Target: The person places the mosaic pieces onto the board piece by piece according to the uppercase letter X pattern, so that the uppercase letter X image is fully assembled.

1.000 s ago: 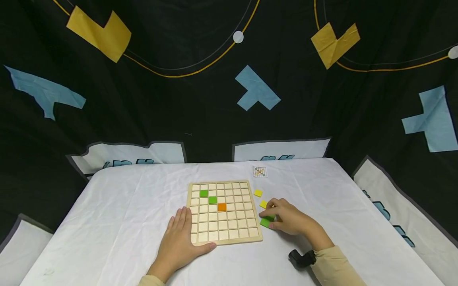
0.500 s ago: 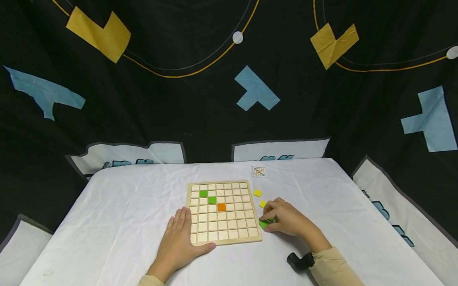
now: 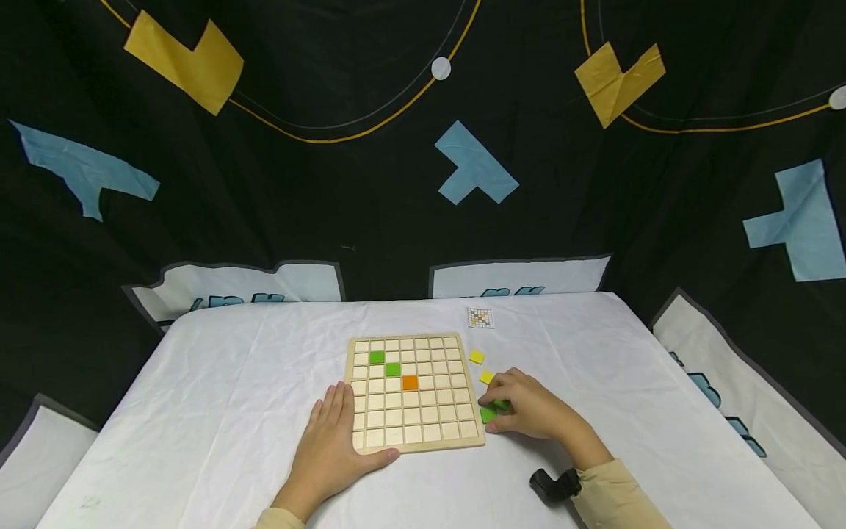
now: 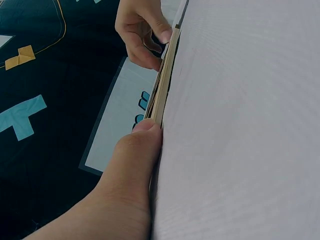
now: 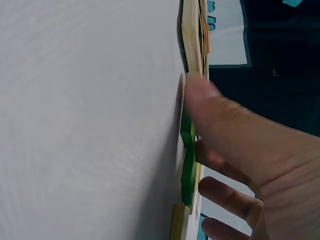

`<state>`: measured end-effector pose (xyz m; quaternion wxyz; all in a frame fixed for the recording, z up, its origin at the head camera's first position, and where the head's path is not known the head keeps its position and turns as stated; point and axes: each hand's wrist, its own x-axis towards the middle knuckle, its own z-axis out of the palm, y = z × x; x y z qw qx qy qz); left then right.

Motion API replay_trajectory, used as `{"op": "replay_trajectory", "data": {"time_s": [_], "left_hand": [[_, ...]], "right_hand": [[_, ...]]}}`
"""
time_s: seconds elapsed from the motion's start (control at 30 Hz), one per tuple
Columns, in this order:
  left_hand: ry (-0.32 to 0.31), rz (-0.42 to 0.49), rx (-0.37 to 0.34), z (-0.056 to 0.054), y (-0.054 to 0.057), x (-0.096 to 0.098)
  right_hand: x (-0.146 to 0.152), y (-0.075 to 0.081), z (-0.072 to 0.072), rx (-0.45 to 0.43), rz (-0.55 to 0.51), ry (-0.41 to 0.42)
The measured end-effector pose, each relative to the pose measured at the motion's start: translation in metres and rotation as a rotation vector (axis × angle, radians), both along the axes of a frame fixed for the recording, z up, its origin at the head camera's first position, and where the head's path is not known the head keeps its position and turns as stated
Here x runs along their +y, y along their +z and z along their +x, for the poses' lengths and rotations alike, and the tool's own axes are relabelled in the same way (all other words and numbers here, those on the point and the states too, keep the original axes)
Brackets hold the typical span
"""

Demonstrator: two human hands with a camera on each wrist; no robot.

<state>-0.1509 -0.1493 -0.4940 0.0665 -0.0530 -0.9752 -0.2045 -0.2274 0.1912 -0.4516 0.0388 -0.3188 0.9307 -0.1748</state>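
Observation:
A square wooden grid board (image 3: 439, 447) lies on the white cloth, with two green tiles and one orange tile (image 3: 410, 383) set in its cells. Along its left edge rests my left hand (image 3: 328, 443), fingers extended, the thumb against the front edge. Just right of the board, my right hand (image 3: 529, 405) pinches a loose green tile (image 3: 487, 415) between thumb and fingers. A second green tile (image 3: 501, 405) shows partly beneath that hand. In the right wrist view the thumb (image 5: 220, 112) covers part of the nearer green tile (image 5: 188, 125).
Two yellow tiles (image 3: 476, 357) lie beyond the right hand, beside the board. Farther back is a small card (image 3: 480, 317) printed with a coloured grid. A black device (image 3: 554, 485) sits at the right wrist. Dark curtain (image 3: 370, 220) hangs behind the table.
The right hand's fingers have drawn in on the nearer green tile, which has shifted slightly and turned. The left hand and the board stay where they were.

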Motion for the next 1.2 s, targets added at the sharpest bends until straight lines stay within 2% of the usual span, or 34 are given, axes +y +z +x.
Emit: {"op": "replay_trajectory", "data": {"time_s": [0.2,0.37,0.67,0.97,1.2], "left_hand": [[0.0,0.003,-0.003,0.001,0.001,0.0],[0.002,0.002,-0.008,0.001,0.0,0.0],[0.0,-0.001,0.004,0.001,0.001,0.001],[0.0,0.004,-0.021,0.001,0.001,0.001],[0.001,0.0,-0.007,0.0,0.001,0.0]], "right_hand": [[-0.002,0.002,0.002,0.024,0.042,0.003],[-0.004,0.002,0.004,0.084,0.077,-0.012],[-0.011,0.003,-0.001,0.106,0.026,-0.054],[-0.043,0.002,-0.006,0.121,0.017,-0.002],[-0.072,0.001,-0.007,0.202,0.018,0.04]]}}
